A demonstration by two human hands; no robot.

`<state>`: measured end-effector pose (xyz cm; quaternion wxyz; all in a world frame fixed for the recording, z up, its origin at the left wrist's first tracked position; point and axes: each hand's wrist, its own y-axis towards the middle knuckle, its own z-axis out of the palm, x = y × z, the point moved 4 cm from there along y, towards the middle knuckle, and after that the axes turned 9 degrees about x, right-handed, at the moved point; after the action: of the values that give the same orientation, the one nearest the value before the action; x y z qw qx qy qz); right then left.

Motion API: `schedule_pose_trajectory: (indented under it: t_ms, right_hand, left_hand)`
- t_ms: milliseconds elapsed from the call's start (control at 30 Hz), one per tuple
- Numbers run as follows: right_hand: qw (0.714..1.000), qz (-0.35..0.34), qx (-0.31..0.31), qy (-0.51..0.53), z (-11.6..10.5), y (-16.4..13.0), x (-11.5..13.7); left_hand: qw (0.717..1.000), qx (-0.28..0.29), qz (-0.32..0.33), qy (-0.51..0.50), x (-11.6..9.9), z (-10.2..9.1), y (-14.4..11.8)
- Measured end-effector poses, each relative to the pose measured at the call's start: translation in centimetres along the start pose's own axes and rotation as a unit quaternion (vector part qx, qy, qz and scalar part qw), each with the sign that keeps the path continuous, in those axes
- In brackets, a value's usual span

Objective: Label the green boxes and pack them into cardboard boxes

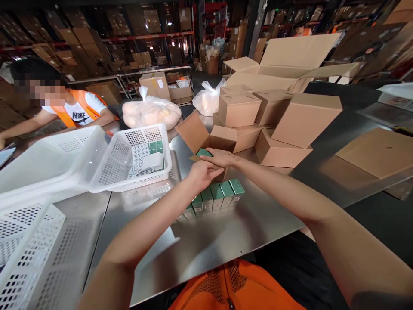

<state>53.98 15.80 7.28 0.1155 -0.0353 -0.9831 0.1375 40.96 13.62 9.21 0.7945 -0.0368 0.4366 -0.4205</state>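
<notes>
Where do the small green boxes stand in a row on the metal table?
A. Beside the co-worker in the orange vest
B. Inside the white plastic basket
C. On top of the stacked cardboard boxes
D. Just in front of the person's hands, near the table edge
D: the row of green boxes stands on the metal table, directly below the left hand and right hand, which hold one green box at the small open carton.

small boxes [214, 198] before open carton [206, 137], basket [129, 157] left, stacked cartons [280, 116] behind

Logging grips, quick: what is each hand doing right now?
Left hand: curled by the open carton; grip cannot be told.
Right hand: flat over a green box, open.
</notes>
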Motion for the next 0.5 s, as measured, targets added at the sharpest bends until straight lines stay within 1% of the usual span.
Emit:
schedule_pose_trajectory:
  t_ms: [33, 100, 133, 167, 200, 233, 267, 300, 333, 367, 400, 433, 467, 500]
  right_hand:
    - [1.0, -0.005, 0.004, 0.004, 0.2, 0.0, -0.3]
    - [1.0, -0.023, 0.007, 0.011, 0.5, 0.0, -0.7]
    - [0.999, -0.036, 0.008, 0.015, 0.6, 0.0, -0.7]
    - [0.999, -0.048, 0.008, 0.018, 0.6, 0.1, -0.7]
    - [0.998, -0.058, 0.01, 0.021, 0.6, 0.1, -0.7]
    - [0.998, -0.062, 0.014, 0.024, 0.5, 0.1, -0.7]
    - [0.997, -0.067, 0.01, 0.025, 0.4, -0.1, -0.7]
    - [0.997, -0.077, -0.008, 0.021, 0.2, -0.6, -0.6]
    - [0.994, -0.098, -0.044, 0.016, -0.2, -1.3, -0.3]
    - [0.987, -0.128, -0.094, 0.013, -0.6, -2.4, 0.0]
    - [0.975, -0.164, -0.15, 0.017, -0.9, -3.9, 0.5]
    - [0.959, -0.203, -0.198, 0.022, -1.0, -5.7, 1.0]
    - [0.945, -0.234, -0.226, 0.036, -0.8, -7.5, 1.4]
    - [0.941, -0.252, -0.22, 0.042, -0.4, -9.1, 1.7]
  left_hand:
    - [1.0, 0.007, -0.017, 0.007, -0.7, -0.8, -1.2]
    - [0.999, 0.012, -0.023, 0.021, -2.1, -3.2, -4.1]
    - [0.999, 0.017, 0.006, 0.042, -2.9, -4.8, -5.6]
    - [0.995, 0.007, 0.071, 0.064, -3.9, -6.6, -7.0]
    - [0.985, -0.004, 0.151, 0.087, -4.8, -8.5, -8.3]
    - [0.966, -0.024, 0.233, 0.107, -5.6, -10.6, -9.5]
    - [0.942, -0.06, 0.308, 0.119, -6.1, -12.9, -10.6]
    - [0.918, -0.108, 0.362, 0.125, -6.1, -15.2, -11.4]
    - [0.897, -0.164, 0.39, 0.13, -5.7, -17.5, -12.0]
    - [0.884, -0.214, 0.395, 0.133, -4.9, -19.6, -12.3]
    - [0.883, -0.246, 0.377, 0.135, -3.7, -21.5, -12.3]
    - [0.889, -0.263, 0.348, 0.139, -2.3, -23.0, -12.1]
    - [0.9, -0.266, 0.316, 0.142, -0.6, -24.1, -11.7]
    - [0.912, -0.258, 0.287, 0.142, 1.1, -24.8, -11.3]
